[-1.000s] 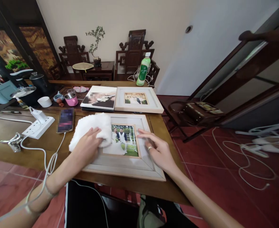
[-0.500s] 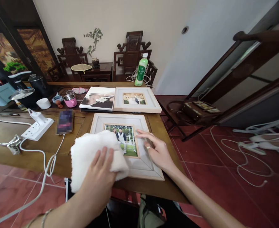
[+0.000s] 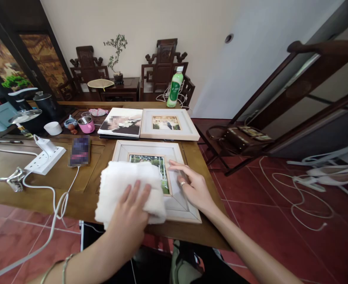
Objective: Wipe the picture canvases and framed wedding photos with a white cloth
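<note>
A white picture frame (image 3: 184, 205) with a photo under its pane lies flat on the wooden table in front of me. My left hand (image 3: 132, 209) presses on a folded white towel (image 3: 115, 185), thumb tucked along its edge. The towel covers the frame's lower left part and much of the photo (image 3: 163, 173). My right hand (image 3: 195, 189) rests on the frame's right side, its fingers stretched out and a ring on one of them. Its index fingertip touches near the photo's inner border.
Behind lie a second framed picture (image 3: 188, 122) and a photo album (image 3: 107, 125); a green bottle (image 3: 174, 88) stands beyond. To the left are a phone (image 3: 79, 152), a white power strip (image 3: 45, 159) with cables and a pink cup (image 3: 87, 125). A chair holds a brown bag (image 3: 239, 138).
My left hand has slid the towel to the right across the frame, so it covers more of the photo. My right hand stays in place on the frame.
</note>
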A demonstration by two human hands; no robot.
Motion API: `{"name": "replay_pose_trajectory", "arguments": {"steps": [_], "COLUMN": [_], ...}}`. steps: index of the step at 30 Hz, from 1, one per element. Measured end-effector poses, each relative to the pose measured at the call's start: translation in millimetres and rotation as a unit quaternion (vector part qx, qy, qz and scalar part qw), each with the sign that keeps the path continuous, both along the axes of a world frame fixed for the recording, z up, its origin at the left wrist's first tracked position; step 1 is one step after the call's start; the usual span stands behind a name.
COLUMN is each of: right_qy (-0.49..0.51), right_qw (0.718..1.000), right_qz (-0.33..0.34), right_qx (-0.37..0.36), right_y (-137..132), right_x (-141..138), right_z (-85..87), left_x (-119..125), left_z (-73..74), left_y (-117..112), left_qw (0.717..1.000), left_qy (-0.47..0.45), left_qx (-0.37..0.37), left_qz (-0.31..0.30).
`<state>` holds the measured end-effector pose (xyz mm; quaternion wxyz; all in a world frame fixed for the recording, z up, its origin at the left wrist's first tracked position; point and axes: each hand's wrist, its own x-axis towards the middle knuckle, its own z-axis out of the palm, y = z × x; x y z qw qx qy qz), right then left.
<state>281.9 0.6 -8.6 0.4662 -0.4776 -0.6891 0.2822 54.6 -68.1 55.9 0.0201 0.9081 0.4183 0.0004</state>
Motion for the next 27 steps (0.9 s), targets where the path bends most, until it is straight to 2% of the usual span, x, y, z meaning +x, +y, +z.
{"name": "replay_pose_trajectory", "arguments": {"steps": [5,8,12,18,21,24,27], "right_qy": [0.011,0.011,0.008,0.005,0.004,0.002,0.003], "right_qw": [1.0,1.0,1.0,1.0,1.0,1.0,1.0], "right_qz": [0.002,0.002,0.013,0.028,0.029,0.018,0.011], "right_qx": [0.0,0.001,0.0,0.0,-0.006,-0.015,-0.019], "right_y": [0,0,0,1,0,-1,-1], "right_x": [0,-1,0,2,1,0,-1], "right_z": [0.5,1.0,0.9,-0.6,-0.4,0.3,0.7], "left_x": [-46,-58,-51,-31,-27,-24,-19], "left_z": [19.7,25.5,18.7,0.6,-2.8,-0.9,9.1], "left_y": [-2,-1,17,91,119,121,97], "left_qw": [0.997,0.995,0.995,0.989,0.99,0.993,0.995], "left_qy": [0.023,0.03,0.029,0.0,0.008,0.041,0.077], "left_qx": [0.006,0.015,0.035,0.091,0.095,0.075,0.023], "left_qz": [0.072,0.089,0.09,0.115,0.1,0.075,0.06]}}
